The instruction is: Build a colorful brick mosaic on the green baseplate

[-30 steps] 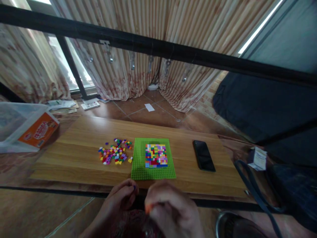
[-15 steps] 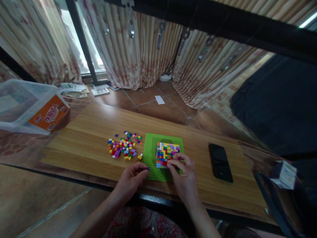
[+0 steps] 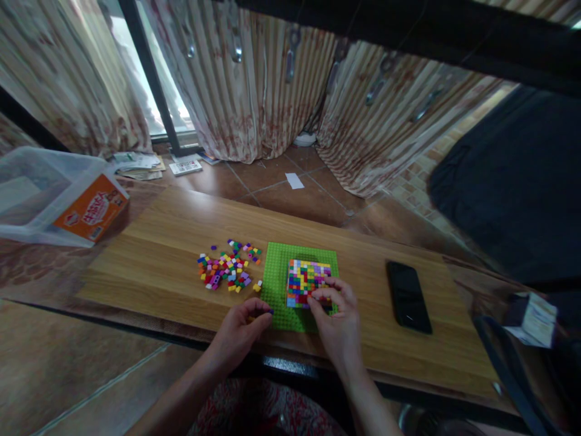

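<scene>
On a green baseplate point(image 3: 275, 275) stands a block of many-coloured toy bricks point(image 3: 303, 280), packed tightly into a rough square. My right hand point(image 3: 338, 309) reaches over its front right corner. Thumb and fingers are bent together there, touching the bricks; whatever lies between the fingertips is hidden. By the plate's front left edge, my left hand point(image 3: 242, 327) is closed in a pinch, with a small dark blue brick point(image 3: 271, 312) showing at the fingertips. A pile of loose bricks point(image 3: 227, 266) lies left of the plate, and a small yellow cluster point(image 3: 257, 286) sits close to its edge.
A black phone point(image 3: 408, 297) lies on the wooden tabletop point(image 3: 181, 224), right of the plate. Beyond the left end stands a clear plastic bin point(image 3: 49, 194) with an orange label. Papers point(image 3: 138, 163) lie beside it. Striped curtains point(image 3: 272, 91) hang behind, below a dark bar.
The view has shifted slightly. Both hands stay in nearly the same places, with only small movements of the right fingers at the brick block.
</scene>
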The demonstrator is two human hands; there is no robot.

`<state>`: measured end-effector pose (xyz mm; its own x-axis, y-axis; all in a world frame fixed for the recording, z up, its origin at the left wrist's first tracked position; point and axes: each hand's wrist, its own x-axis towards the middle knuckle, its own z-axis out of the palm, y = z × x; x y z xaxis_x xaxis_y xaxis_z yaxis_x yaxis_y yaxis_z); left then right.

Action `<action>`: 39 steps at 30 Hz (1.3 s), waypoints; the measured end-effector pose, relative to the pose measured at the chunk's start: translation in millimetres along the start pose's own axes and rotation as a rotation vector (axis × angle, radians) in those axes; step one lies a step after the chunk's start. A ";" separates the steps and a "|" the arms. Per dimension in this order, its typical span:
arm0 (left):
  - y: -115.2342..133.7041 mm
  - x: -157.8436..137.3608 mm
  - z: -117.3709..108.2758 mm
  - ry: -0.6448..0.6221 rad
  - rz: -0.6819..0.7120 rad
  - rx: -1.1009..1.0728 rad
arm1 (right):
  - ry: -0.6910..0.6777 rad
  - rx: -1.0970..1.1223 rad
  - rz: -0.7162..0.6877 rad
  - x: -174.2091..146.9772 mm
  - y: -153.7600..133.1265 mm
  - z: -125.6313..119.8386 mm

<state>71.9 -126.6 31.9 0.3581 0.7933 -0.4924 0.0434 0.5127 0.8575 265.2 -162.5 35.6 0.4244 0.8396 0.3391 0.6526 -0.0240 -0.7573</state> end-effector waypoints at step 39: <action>9.4 -40.7 31.7 -0.279 -0.012 -0.203 | -0.203 0.464 0.206 -61.2 -43.1 -18.3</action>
<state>87.3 -164.5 64.8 0.6014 0.6805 -0.4187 -0.1269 0.5987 0.7908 222.5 -222.7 57.7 0.3547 0.9317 0.0785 0.2039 0.0049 -0.9790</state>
